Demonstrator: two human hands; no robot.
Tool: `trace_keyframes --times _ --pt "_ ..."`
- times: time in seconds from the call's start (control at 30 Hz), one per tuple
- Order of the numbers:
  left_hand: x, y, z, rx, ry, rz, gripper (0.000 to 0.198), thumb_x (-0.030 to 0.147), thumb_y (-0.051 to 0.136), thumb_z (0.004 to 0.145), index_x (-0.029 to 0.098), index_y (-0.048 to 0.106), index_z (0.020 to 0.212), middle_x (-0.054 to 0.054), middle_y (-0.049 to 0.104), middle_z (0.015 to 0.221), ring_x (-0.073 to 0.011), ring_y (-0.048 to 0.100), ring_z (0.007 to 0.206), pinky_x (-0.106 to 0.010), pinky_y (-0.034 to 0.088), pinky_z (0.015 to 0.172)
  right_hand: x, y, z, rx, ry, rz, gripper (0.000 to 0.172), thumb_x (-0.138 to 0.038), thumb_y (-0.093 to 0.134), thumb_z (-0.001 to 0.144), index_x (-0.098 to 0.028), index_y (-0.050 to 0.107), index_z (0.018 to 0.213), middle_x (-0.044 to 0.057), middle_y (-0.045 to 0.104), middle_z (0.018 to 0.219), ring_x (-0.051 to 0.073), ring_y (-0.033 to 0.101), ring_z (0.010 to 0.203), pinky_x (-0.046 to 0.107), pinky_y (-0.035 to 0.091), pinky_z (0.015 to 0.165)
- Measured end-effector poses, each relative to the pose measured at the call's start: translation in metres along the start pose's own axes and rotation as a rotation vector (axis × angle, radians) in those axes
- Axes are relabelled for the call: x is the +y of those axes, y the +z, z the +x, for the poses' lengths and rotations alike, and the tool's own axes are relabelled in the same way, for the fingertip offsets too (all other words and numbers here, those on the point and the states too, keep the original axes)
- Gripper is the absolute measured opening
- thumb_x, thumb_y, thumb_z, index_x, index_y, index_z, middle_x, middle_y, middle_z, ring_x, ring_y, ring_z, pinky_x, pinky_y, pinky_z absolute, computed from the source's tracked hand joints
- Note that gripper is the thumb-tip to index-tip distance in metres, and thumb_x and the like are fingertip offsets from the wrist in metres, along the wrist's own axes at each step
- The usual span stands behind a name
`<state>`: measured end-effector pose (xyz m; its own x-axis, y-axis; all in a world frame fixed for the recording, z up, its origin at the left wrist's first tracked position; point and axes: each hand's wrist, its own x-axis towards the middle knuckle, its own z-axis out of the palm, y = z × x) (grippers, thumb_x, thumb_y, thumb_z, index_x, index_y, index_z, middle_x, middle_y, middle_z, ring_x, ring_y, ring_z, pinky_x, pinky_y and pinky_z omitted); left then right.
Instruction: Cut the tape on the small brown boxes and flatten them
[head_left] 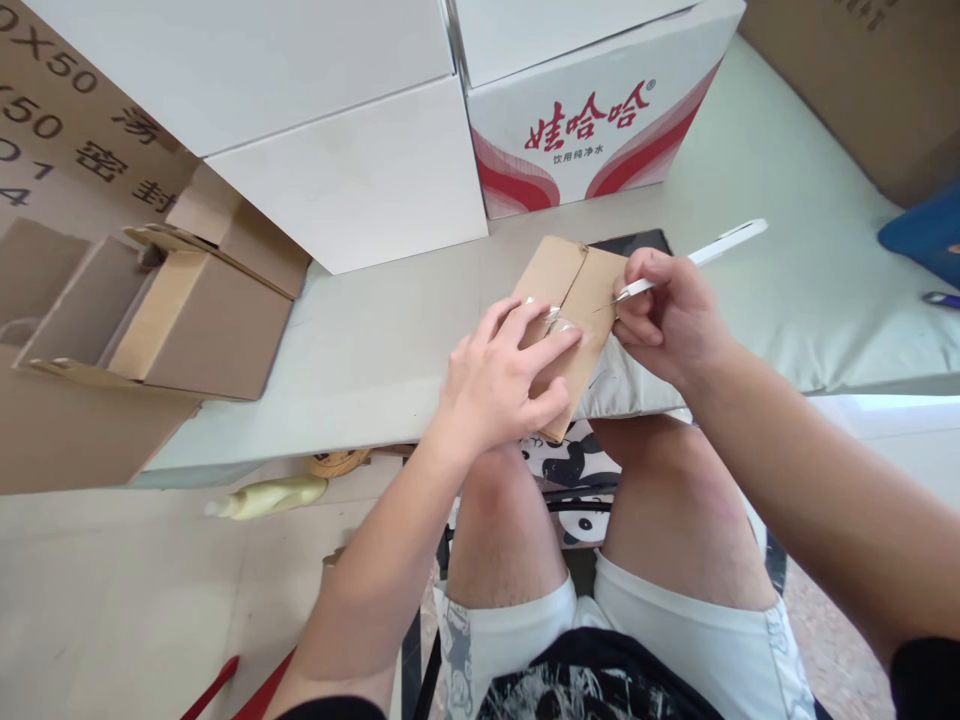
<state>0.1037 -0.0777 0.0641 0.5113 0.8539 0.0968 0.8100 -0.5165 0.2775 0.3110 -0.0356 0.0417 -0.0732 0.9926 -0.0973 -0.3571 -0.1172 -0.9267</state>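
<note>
A small brown cardboard box (555, 262) lies near the front edge of the bench, a seam running along its top. Across the seam is a strip of clear tape (556, 322). My left hand (504, 375) rests on the box with its fingers spread over the tape, and it grips nothing. In my right hand (667, 310) is a white utility knife (724, 242), held closed between thumb and fingers. Its thin blade points left, at the box top beside the tape. Behind the box, partly covered, lies a flat black object (637, 242).
White cartons (397, 180) and a red-and-white water carton (592, 140) stand at the back of the cloth-covered bench (360, 350). Open brown boxes (217, 320) are at the left. A blue object (926, 235) sits at the right edge. Below is a yellow bottle (274, 495).
</note>
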Motion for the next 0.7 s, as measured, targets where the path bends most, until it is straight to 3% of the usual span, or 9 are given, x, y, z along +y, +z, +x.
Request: trace_keyframes --times 0.3,0.47,0.57,0.7 --pt "0.003 -0.002 -0.002 -0.048 0.000 0.052 0.052 0.040 0.054 0.095 0.039 0.061 0.146 -0.004 0.048 0.162 -0.0351 0.034 0.154 -0.055 0.056 0.104 0.007 -0.039 0.001 0.225 0.019 0.048 0.037 -0.030 0.067 0.055 -0.024 0.031 0.061 -0.008 0.033 0.049 0.006 0.019 0.038 0.028 0.013 0.043" --pt "0.003 -0.002 -0.001 -0.063 -0.004 0.049 0.051 0.039 0.055 0.095 0.039 0.060 0.146 -0.004 0.047 0.163 -0.0351 0.033 0.154 -0.056 0.054 0.107 0.006 -0.053 -0.004 0.267 0.140 -0.293 0.028 -0.031 0.063 0.057 -0.024 0.036 0.060 -0.006 0.038 0.055 0.006 0.023 0.043 0.025 0.014 0.042" --pt "0.003 -0.002 -0.001 -0.072 -0.001 0.049 0.051 0.039 0.054 0.095 0.039 0.060 0.146 -0.005 0.046 0.163 -0.0350 0.032 0.155 -0.057 0.054 0.107 0.004 -0.056 -0.007 0.257 0.234 -0.576 0.024 -0.024 0.066 0.063 -0.024 0.042 0.061 -0.005 0.039 0.052 0.009 0.032 0.045 0.024 0.023 0.043" --pt "0.002 -0.002 -0.001 -0.065 0.005 0.052 0.052 0.039 0.054 0.095 0.039 0.059 0.147 -0.005 0.046 0.163 -0.0348 0.032 0.155 -0.057 0.055 0.106 0.007 -0.055 -0.008 0.214 0.350 -1.053 0.020 -0.021 0.069 0.068 -0.024 0.057 0.084 -0.005 0.052 0.054 0.017 0.049 0.050 0.030 0.034 0.050"
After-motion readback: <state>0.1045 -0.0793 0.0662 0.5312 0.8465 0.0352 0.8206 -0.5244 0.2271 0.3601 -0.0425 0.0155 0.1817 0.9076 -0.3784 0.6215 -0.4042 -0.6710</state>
